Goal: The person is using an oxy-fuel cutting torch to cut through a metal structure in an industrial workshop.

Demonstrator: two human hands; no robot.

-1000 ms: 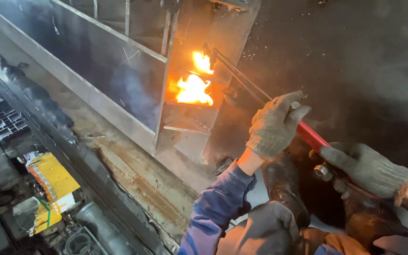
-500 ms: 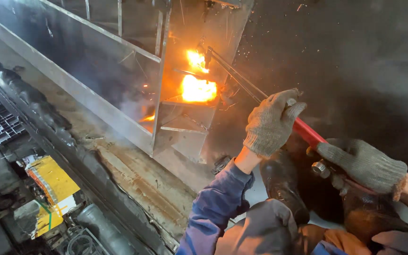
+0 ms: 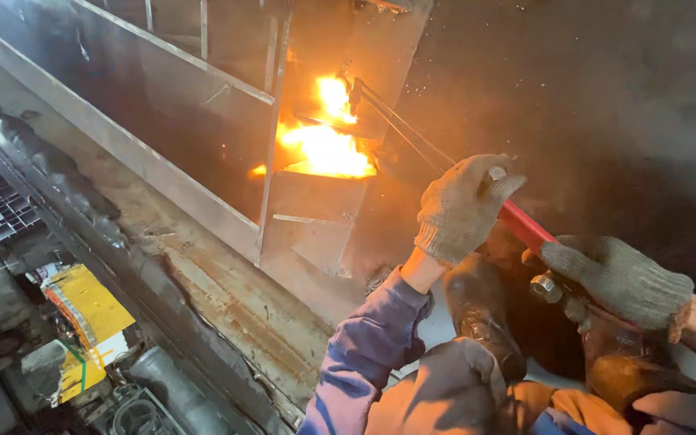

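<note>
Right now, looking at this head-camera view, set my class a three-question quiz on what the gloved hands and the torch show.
1. True or false: both hands wear knitted gloves.
2. Which hand is nearer the flame? A) left B) right
3. What colour is the torch handle?

Key: 1. True: left hand and right hand are gloved. 2. A. 3. Red.

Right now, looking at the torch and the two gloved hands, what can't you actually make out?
All in the head view:
- Torch: its red handle is mostly covered by the left hand and right hand.
- Torch tip: lost in the glare of the flame.
- Metal being heated: washed out by glare.
- Right forearm: cut off by the right edge.
- Wall behind: too dark for detail.
</note>
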